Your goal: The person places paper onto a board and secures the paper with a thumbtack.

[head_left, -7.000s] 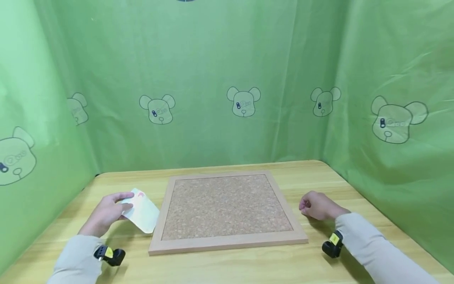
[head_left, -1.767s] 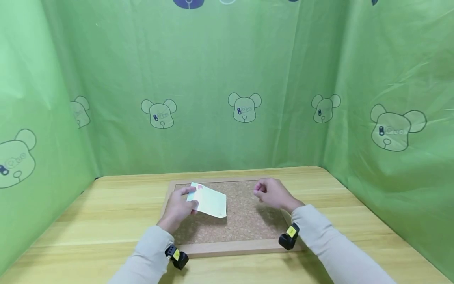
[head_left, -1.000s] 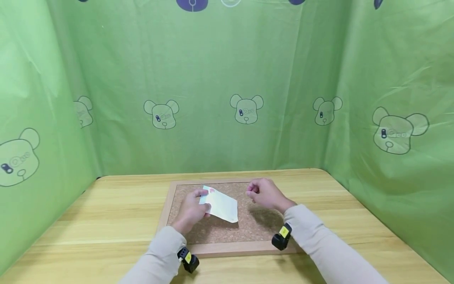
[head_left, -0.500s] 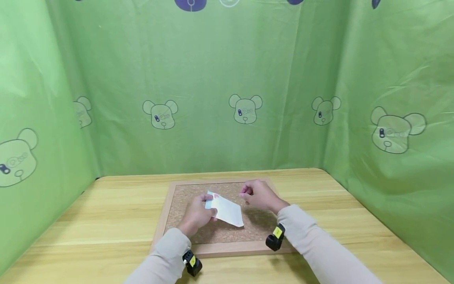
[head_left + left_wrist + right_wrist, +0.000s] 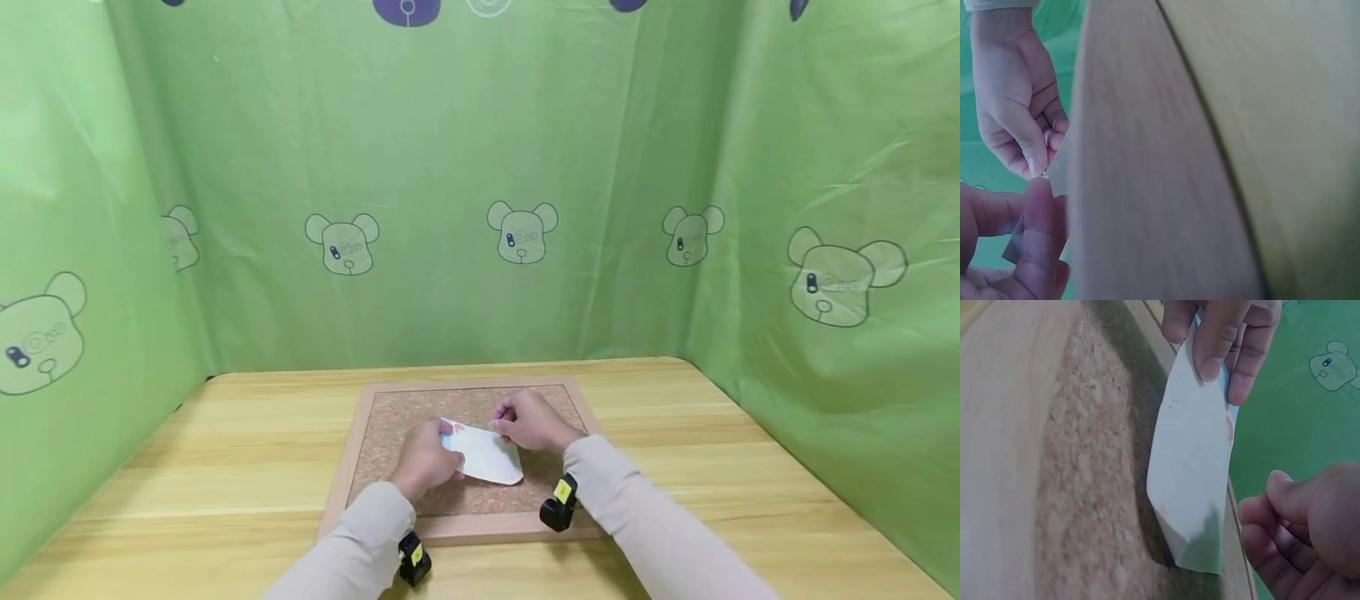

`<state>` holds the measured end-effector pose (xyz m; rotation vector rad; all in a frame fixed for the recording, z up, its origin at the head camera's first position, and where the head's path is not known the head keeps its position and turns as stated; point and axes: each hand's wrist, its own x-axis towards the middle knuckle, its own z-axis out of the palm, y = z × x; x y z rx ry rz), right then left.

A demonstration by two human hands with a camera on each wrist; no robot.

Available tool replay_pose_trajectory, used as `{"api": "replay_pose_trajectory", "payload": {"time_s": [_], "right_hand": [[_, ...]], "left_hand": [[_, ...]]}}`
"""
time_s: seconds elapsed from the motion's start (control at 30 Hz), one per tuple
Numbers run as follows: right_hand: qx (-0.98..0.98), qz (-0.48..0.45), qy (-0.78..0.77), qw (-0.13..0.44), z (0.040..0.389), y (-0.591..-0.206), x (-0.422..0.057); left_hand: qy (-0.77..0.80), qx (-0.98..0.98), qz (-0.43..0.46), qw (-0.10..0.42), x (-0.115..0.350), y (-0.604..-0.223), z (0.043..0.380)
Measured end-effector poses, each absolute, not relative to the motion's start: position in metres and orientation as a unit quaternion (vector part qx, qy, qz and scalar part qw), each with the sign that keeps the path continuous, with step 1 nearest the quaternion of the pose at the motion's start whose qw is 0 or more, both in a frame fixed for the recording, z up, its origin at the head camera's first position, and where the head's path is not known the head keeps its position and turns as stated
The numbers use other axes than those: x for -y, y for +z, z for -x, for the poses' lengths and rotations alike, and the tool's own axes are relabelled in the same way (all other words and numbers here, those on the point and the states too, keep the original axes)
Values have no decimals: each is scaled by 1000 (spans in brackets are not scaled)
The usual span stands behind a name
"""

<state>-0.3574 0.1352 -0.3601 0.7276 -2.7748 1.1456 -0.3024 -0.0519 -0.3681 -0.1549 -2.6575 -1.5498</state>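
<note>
My left hand (image 5: pixel 429 457) holds a white sheet of paper (image 5: pixel 489 457) by its left end, thumb on top and fingers behind. A pinkish-red mark shows near one corner, with a light blue strip along that end. The sheet tilts over a wood-framed cork board (image 5: pixel 408 408). My right hand (image 5: pixel 531 419) is at the sheet's upper right edge, its thumb and index fingertips pinched together. In the left wrist view a tiny pale thing (image 5: pixel 1042 175) shows at those fingertips; its kind is too small to tell. The paper's free corner (image 5: pixel 1200 556) curls in the right wrist view.
The board's light wood frame (image 5: pixel 510 527) lies on a wood-grain table (image 5: pixel 225 467). Green curtains (image 5: pixel 435 317) printed with bear heads stand behind and along both sides. A black wrist camera (image 5: pixel 558 504) hangs under my right sleeve, another (image 5: pixel 414 560) under my left.
From the left of the board, my left hand has brought the paper over the cork and lower. My right hand has come in from the right, still pinched, up to the paper's edge.
</note>
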Motion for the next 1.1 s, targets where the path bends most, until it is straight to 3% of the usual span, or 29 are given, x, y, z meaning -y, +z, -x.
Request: {"api": "replay_pose_trajectory", "payload": {"time_s": [0.7,1.1], "right_hand": [[889,-147,432,-37,362,-377,-108],[911,-111,395,-33,363,-380,-104]], "left_hand": [[-404,911,75,25,51,-372,303],[-350,931,98,17,55,-366,302]]}}
